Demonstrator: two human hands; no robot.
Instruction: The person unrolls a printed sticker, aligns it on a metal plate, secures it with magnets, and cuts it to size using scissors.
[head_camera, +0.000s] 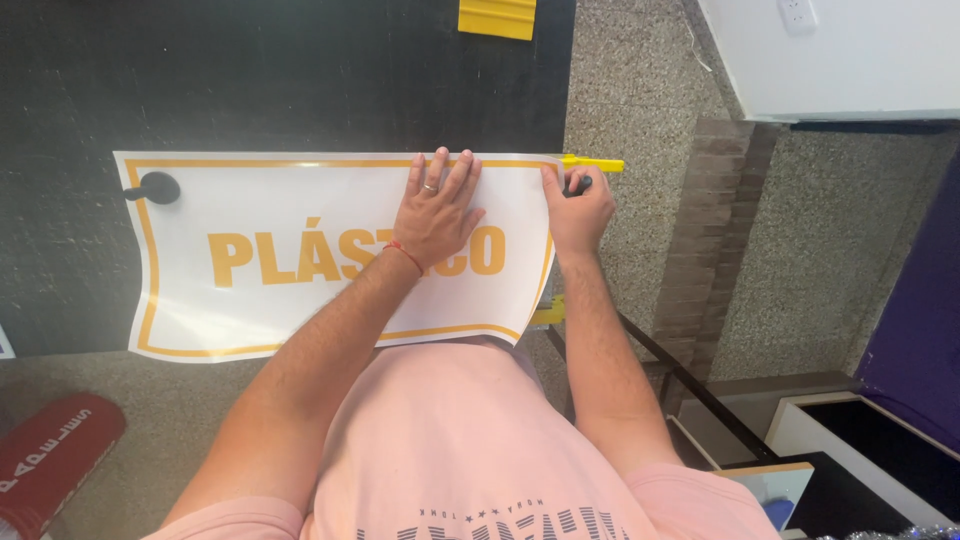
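We find the left hand (437, 212) pressed flat, fingers spread, on the white sign (300, 255) (orange-bordered, lying on the black table (300, 80)), while the right hand (578, 212) grips a yellow knife (592, 164) at the sign's upper right corner, a black weight (155, 187) on its left end.

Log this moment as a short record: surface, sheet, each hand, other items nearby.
surface: black worktop
sheet: white sign with orange border and lettering, lying flat
left hand: pressed flat on the sign, ring and red wrist cord visible
right hand: at the sign's right edge, gripping a yellow-tipped cutter
other: black weight on the sign's left corner; yellow squeegee at the top
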